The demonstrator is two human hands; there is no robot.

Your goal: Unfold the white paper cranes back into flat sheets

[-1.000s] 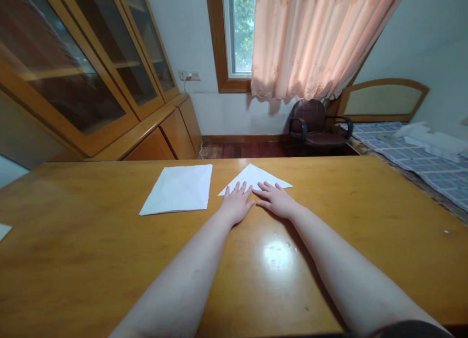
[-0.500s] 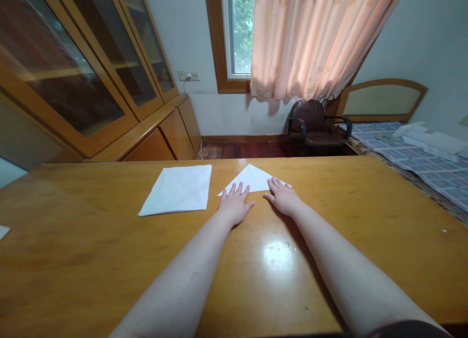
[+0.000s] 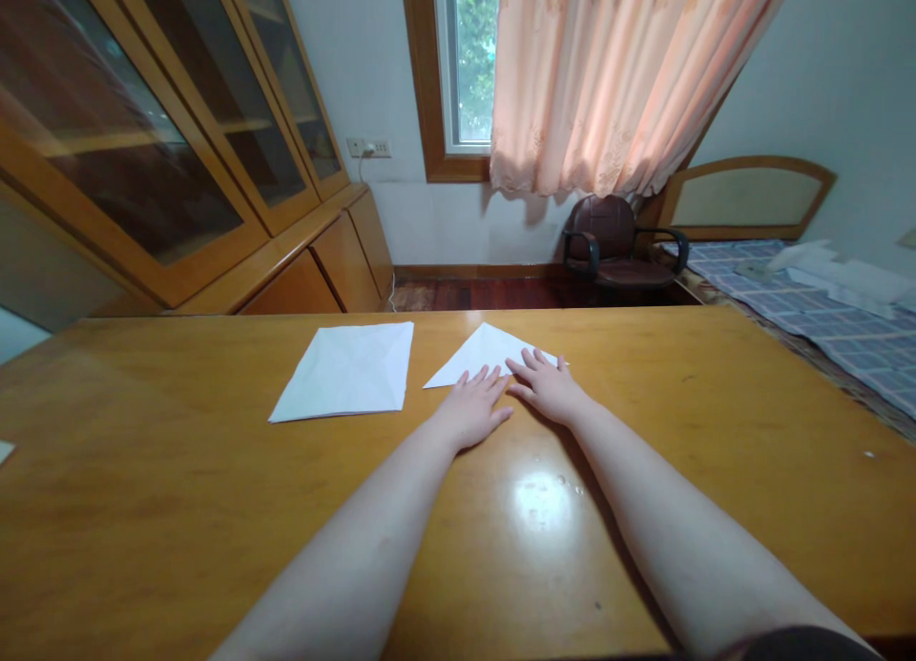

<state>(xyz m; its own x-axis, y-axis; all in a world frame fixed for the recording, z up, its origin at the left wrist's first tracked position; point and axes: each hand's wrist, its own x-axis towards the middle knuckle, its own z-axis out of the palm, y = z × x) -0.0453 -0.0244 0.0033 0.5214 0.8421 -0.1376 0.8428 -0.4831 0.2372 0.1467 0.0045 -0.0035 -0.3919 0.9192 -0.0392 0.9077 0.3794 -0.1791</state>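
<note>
A white sheet of paper folded into a triangle (image 3: 478, 351) lies near the far edge of the table, its point facing away from me. My left hand (image 3: 473, 411) rests palm down with fingers spread, the fingertips on the near folded edge around its middle. Just to the right, my right hand (image 3: 548, 386) lies flat with fingers apart, covering much of the triangle's right part. The two hands nearly touch. Left of the triangle lies a squarish stack of white paper (image 3: 350, 370), apart from both hands.
The wooden table (image 3: 215, 518) fills the foreground. Beyond it stand a glass-doored cabinet (image 3: 250, 213), a dark red armchair (image 3: 608, 241) and a bed (image 3: 808, 289) with a checked cover. A pale corner of something (image 3: 6, 449) shows at the left edge.
My left hand has slid right along the folded edge, and my right hand has shifted slightly left, so they are closer together. The triangle has moved slightly left.
</note>
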